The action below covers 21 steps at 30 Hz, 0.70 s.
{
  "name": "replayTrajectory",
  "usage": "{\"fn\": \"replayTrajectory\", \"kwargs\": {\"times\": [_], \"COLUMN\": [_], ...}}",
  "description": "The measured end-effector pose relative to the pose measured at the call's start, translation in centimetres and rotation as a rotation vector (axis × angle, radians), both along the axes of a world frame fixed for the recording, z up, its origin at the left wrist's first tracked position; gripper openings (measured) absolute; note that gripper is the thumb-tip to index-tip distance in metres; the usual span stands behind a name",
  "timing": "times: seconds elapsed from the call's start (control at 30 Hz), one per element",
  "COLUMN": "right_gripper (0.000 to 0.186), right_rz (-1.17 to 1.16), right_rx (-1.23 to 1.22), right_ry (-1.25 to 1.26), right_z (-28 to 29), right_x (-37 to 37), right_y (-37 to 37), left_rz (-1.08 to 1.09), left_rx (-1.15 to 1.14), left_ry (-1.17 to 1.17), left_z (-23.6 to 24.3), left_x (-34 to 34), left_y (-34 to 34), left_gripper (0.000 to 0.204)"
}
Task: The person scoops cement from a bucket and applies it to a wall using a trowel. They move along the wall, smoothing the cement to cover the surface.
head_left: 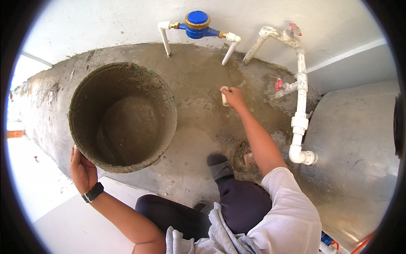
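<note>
My left hand [82,171] grips the lower left side of a large cement-crusted bucket [91,110], whose bottom holds some grey residue. My right hand [234,99] is closed round the cream handle of a hand trowel [224,95], held low over wet grey cement [207,80] to the right of the bucket. The tool's blade is hard to make out against the cement.
A blue water meter [196,27] on white pipes is against the wall. Weathered white pipes [300,101] with red valves run beside a metal tank [351,139] at right. A brick piece [249,158] lies near my foot [220,167]. A white ledge [34,178] is at left.
</note>
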State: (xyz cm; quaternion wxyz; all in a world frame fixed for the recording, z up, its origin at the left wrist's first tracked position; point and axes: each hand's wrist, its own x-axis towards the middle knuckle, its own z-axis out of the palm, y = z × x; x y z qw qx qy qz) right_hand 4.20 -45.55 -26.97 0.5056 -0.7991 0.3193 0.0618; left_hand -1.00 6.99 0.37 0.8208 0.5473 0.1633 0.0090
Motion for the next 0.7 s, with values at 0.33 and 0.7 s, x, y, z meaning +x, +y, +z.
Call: {"fn": "replayTrajectory", "kwargs": {"times": [0.33, 0.7], "right_gripper": [0.042, 0.044], "right_rz": [-0.242, -0.205], "right_rx": [0.191, 0.136], "right_ry": [-0.192, -0.052], "right_z": [1.3, -0.2], "right_x": [2.5, 2.5], "right_y": [-1.5, -1.7], "left_rz": [0.004, 0.018], "left_rx": [0.004, 0.022], "left_ry": [-0.001, 0.010], "left_z": [0.0, 0.0], "left_x": [0.1, 0.2], "left_y": [-0.2, -0.1], "left_gripper": [0.029, 0.030]}}
